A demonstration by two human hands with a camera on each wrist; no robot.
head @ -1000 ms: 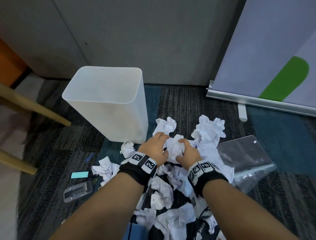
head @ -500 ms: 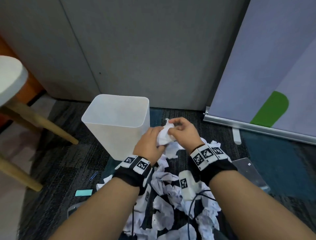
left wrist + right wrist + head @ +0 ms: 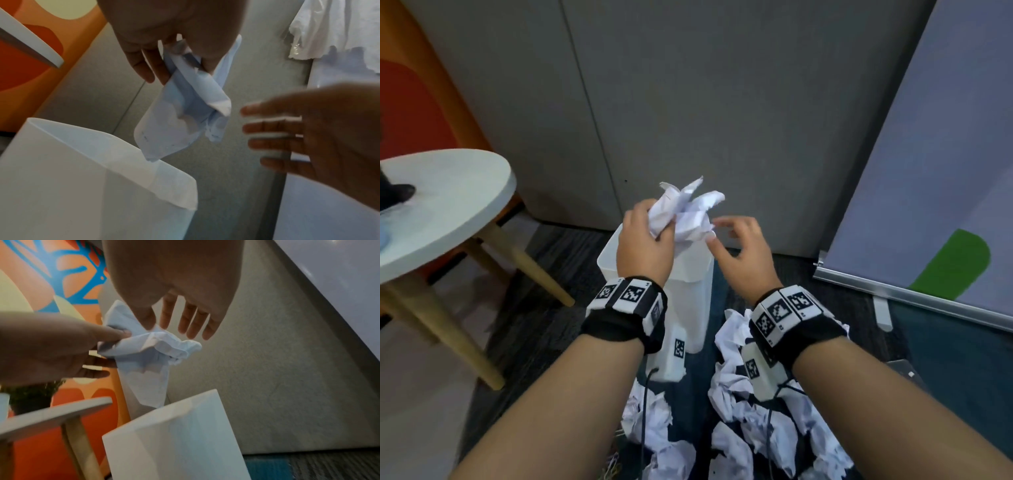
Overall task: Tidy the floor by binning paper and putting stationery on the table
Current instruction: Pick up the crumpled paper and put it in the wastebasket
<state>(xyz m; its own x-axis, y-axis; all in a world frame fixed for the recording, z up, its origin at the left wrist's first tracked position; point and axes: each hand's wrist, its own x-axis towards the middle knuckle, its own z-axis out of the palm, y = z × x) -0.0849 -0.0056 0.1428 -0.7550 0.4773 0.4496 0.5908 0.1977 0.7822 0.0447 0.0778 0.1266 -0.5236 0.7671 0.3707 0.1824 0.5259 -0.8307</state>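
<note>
My left hand [image 3: 657, 222] grips a crumpled white paper wad [image 3: 681, 212] in the air above the open top of the white plastic bin [image 3: 688, 274]. In the left wrist view the left hand [image 3: 180, 69] pinches the paper wad [image 3: 185, 105] between fingers and thumb, over the bin [image 3: 92, 178]. My right hand [image 3: 717, 233] hovers just right of the wad, fingers spread and holding nothing. From the right wrist, the right hand [image 3: 180, 327] has straight fingers beside the paper wad [image 3: 148, 350], above the bin [image 3: 174, 434].
A heap of crumpled paper [image 3: 739, 394] covers the carpet below my wrists. A round white table [image 3: 448, 205] on wooden legs stands to the left. A grey wall panel is behind the bin, and a roll-up banner [image 3: 928, 205] stands on the right.
Both hands rose from the floor heap with the wad to above the bin. The right hand has let go and spread; the left still holds it.
</note>
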